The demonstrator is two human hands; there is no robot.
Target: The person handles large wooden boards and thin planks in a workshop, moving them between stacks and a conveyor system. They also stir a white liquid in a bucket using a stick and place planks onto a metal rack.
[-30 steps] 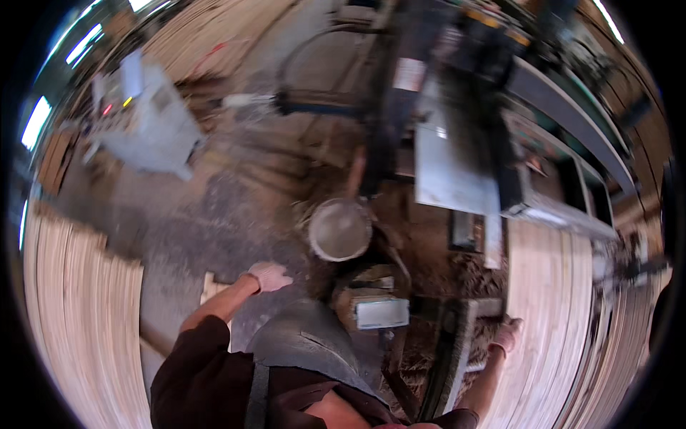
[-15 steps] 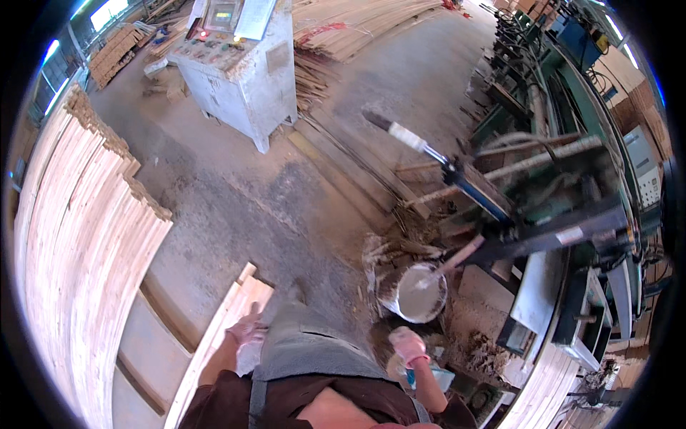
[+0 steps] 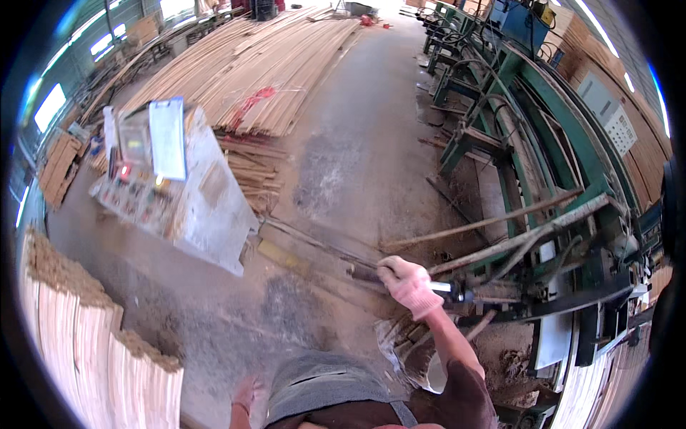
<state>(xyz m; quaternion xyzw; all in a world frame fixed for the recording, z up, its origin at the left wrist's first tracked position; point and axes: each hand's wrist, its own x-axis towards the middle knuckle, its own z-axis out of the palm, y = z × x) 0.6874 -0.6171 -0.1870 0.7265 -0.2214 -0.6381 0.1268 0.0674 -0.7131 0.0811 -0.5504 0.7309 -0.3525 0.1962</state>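
Note:
In a pale pink glove, my right hand (image 3: 409, 284) is wrapped around the dark handle (image 3: 364, 273) of a lever on the green machine. A bright metal section of the lever (image 3: 441, 287) shows just past my wrist. Low beside my grey apron (image 3: 325, 382) hangs my left hand (image 3: 245, 395), gloved as well; motion smears its fingers, and no object shows in it. Below my right forearm is a bucket (image 3: 434, 373) of pale paste, partly hidden by my sleeve. A stick (image 3: 480, 326) slants up near it.
To the left stands a control cabinet (image 3: 214, 214) with buttons and a clipboard (image 3: 167, 137). Stacked boards (image 3: 93, 357) rise at the near left. Long strips of wood (image 3: 286, 64) lie across the far floor. The green machine frame (image 3: 564, 143) runs along the right, with bars jutting out.
My right hand has risen from beside the bucket to the lever handle, which now sits lower. My left hand has come off the boards. The view has turned and tilted farther ahead.

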